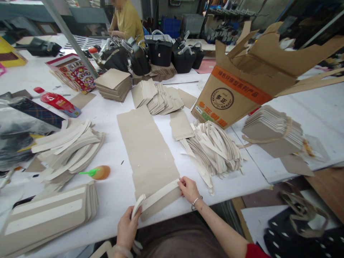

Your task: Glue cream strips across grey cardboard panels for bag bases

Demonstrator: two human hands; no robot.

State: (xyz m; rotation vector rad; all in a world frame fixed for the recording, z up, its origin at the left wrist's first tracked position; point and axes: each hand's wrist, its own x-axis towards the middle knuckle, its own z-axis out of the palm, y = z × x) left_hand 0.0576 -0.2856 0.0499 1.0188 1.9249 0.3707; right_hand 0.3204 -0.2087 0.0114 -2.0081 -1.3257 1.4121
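A long beige sheet (pixel 150 154) with uneven edges lies on the white table before me. Across its near end runs a pale strip (pixel 161 195). My right hand (pixel 189 190), with a bracelet at the wrist, pinches the right end of this strip between thumb and fingers. At the strip's left end is my left hand (pixel 128 223), closed around curled pale strips (pixel 138 205) that stick up from the fingers. Whether the left fingers also grip the flat strip I cannot tell. Close by on the left lie stacked beige panels (pixel 48 215) bearing pale bands.
Loose pale strips lie in a left pile (pixel 72 143) and a right pile (pixel 219 147). A small bottle of amber liquid (pixel 102 172) lies left of the sheet. Beyond stand a cardboard box (pixel 225 96), beige pieces (pixel 158 96) and black handbags (pixel 159 52). A person in yellow (pixel 130 21) sits opposite.
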